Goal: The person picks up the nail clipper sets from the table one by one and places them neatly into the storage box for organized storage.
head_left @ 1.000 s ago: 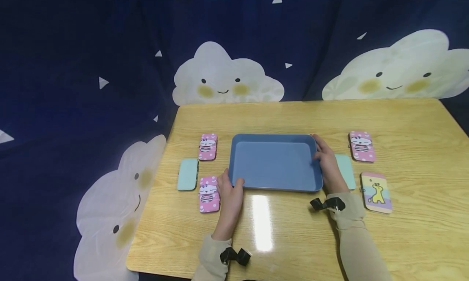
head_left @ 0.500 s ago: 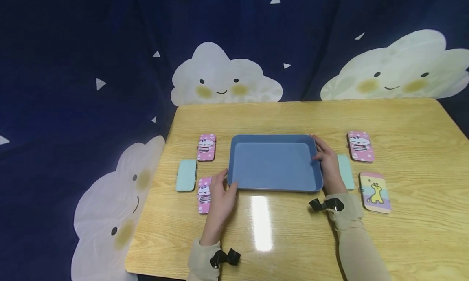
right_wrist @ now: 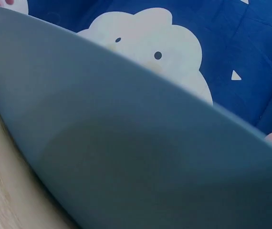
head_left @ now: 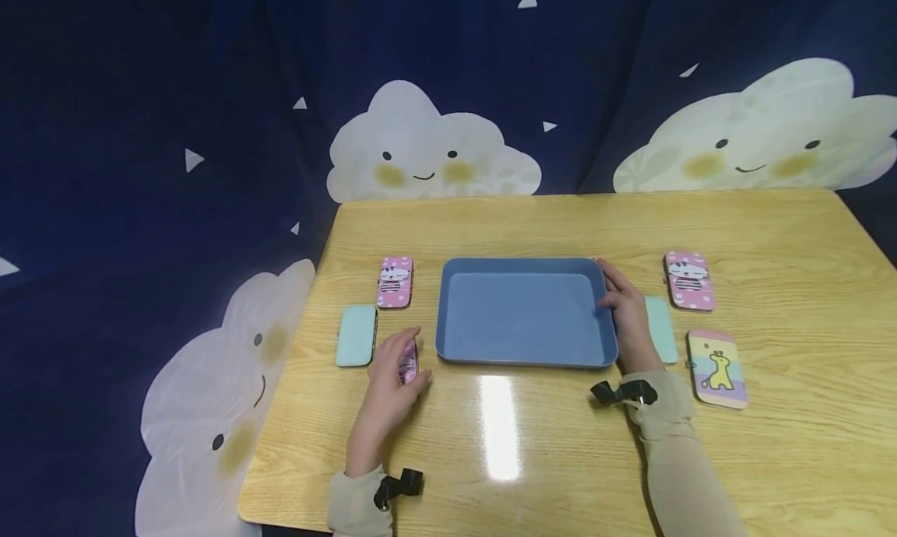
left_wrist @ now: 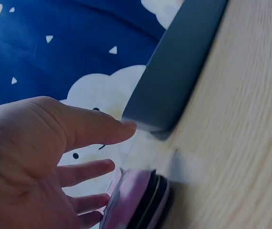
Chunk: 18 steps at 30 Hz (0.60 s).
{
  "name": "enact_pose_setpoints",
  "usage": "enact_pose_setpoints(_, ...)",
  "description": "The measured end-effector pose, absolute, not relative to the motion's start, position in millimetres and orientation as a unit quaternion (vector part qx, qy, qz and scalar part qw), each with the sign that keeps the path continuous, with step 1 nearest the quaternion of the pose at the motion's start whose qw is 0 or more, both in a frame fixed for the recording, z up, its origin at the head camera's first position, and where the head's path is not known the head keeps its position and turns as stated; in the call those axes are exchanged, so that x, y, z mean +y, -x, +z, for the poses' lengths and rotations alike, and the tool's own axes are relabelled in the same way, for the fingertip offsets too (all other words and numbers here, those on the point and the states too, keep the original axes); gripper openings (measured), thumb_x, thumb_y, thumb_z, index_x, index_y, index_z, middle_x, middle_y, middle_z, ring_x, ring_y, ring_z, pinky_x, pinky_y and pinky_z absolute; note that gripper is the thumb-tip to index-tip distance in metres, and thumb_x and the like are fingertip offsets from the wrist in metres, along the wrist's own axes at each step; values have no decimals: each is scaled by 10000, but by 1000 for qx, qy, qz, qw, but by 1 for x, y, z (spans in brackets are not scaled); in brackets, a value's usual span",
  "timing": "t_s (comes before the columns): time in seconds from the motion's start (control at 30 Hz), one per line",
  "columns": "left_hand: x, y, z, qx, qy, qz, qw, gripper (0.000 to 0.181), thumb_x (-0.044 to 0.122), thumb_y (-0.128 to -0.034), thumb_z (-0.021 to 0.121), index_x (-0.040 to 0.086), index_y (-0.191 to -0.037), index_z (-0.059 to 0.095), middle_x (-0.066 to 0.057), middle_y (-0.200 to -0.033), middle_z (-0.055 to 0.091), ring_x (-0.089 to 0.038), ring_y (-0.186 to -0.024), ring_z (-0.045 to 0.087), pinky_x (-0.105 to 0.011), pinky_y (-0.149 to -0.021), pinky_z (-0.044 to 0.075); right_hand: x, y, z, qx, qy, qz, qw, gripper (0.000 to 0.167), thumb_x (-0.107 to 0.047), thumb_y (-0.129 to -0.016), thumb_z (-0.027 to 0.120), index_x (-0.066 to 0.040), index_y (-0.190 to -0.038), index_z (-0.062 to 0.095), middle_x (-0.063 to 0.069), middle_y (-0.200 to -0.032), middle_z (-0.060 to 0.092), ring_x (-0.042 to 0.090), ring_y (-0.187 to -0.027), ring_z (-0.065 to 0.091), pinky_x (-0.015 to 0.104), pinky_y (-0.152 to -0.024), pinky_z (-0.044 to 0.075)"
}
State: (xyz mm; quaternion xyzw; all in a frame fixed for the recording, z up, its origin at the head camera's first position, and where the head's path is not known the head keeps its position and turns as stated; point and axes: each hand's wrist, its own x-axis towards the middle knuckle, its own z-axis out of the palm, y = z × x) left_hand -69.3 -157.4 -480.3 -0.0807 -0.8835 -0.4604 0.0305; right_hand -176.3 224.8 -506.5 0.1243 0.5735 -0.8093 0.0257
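Note:
A blue rectangular tray lies on the table. My right hand grips its right side, with the thumb over the rim. In the right wrist view the tray wall hides most of that hand. Left of the tray, my left hand hovers around a small pink tin case, partly covering it. The left wrist view shows the left hand with thumb and fingers spread apart. Beside its fingertips is the pink case, standing near the tray corner; whether they touch is unclear.
Another pink case and a mint case lie on the left. On the right are a mint case partly behind my right hand, a pink case and a giraffe case. A dark cloud-print curtain hangs behind the table.
My left hand has let go of the tray's lower left corner and moved left over the nearer pink case. My right hand stays on the tray, which has barely moved.

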Motion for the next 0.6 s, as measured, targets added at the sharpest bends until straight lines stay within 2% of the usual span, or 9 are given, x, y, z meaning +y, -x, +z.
enact_pose_setpoints(0.1, -162, 69, -482, -888, 77, -453, 27, 750, 8, -770, 783, 64, -1449, 471, -144, -1478, 452, -394, -1397, 305, -631, -1133, 129, 224, 176, -508, 585, -120, -802, 17, 791, 213, -795, 347, -101, -1519, 401, 84, -1579, 319, 215, -1460, 277, 177, -896, 415)
enact_pose_setpoints(0.27, -170, 67, -484, -896, 67, -439, -7, 905, 25, -679, 858, 140, -1476, 444, -137, -1522, 402, -417, -1452, 194, -666, -1132, 66, 222, 175, -508, 614, -108, -782, -5, 787, 213, -774, 361, -60, -1512, 400, 122, -1566, 342, 235, -1452, 297, 187, -873, 402)
enact_pose_setpoints(0.43, -177, 65, -488, -900, 85, -428, -27, 1014, 42, -614, 898, 143, -1500, 416, -148, -1565, 339, -419, -1478, 118, -703, -1118, 64, 221, 176, -510, 632, -105, -768, -19, 789, 206, -752, 356, -30, -1504, 401, 141, -1554, 356, 233, -1440, 317, 191, -829, 386)
enact_pose_setpoints(0.6, -183, 63, -492, -900, 94, -424, -42, 1063, 61, -565, 922, 140, -1500, 424, -160, -1606, 244, -410, -1488, 56, -689, -1127, 97, 221, 176, -510, 642, -112, -759, -19, 796, 197, -740, 363, -35, -1500, 413, 131, -1547, 369, 226, -1437, 328, 173, -830, 396)
